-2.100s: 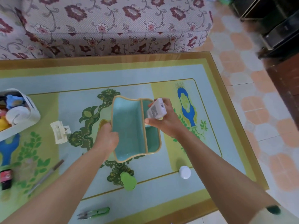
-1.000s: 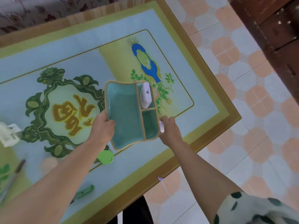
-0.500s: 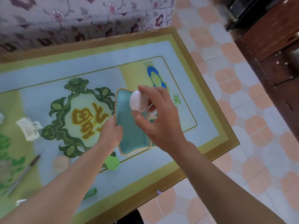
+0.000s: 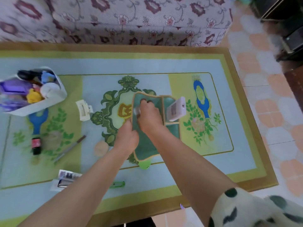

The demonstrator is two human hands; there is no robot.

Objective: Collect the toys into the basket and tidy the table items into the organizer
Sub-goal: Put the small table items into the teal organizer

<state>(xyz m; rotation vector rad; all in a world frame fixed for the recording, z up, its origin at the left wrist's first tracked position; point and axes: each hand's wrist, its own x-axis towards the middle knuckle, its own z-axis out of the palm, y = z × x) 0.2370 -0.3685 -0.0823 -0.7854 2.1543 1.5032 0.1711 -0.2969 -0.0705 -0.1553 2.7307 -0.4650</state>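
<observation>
The teal organizer [image 4: 147,145] with a tan rim sits mid-table. My left hand [image 4: 127,138] grips its left edge. My right hand [image 4: 150,116] reaches down into its large compartment, fingers closed on a small white round item [image 4: 136,110]. A white flat device [image 4: 176,109] leans in the upper right compartment. The white basket [image 4: 54,99] at the far left holds several toys, among them purple, yellow and blue ones.
Loose on the table: a white hair clip [image 4: 83,110], a small red-labelled bottle [image 4: 36,145], a thin pen [image 4: 70,148], a beige round puff [image 4: 100,148], a green pear-shaped item [image 4: 144,164], green clippers [image 4: 117,184] and a packet [image 4: 66,177]. A floral sofa [image 4: 131,18] borders the far edge.
The white device was dropped into the organizer's small compartment. My right hand then picked up the white round item near the front edge and has lowered it into the large compartment.
</observation>
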